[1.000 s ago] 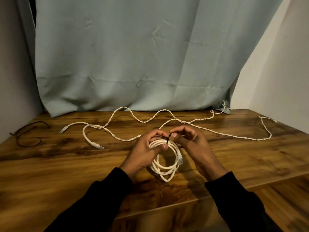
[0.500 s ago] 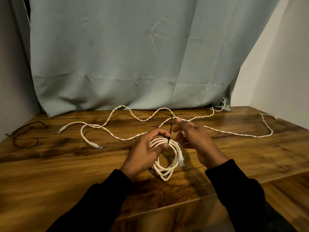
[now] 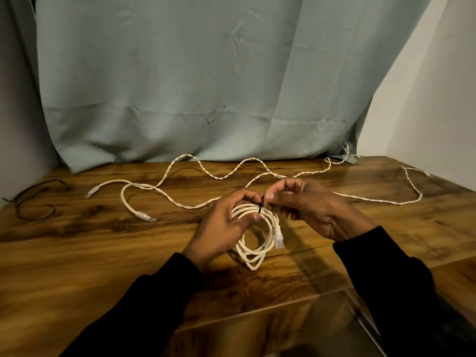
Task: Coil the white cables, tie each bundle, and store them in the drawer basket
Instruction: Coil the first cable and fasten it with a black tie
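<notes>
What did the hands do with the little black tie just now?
The right hand came back down from its pull, fingers pinching the black tie close against the coil. The left hand kept holding the coil. The loose cables on the table stayed put.

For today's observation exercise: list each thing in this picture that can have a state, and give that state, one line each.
Coiled cable: looped, held above the table.
Black tie: wrapped round the coil's top.
Left hand: gripping the coil.
Right hand: pinching the tie's end.
Twisted cable: uncoiled, sprawled on the table.
Smooth cable: uncoiled, plugs lying free.
</notes>
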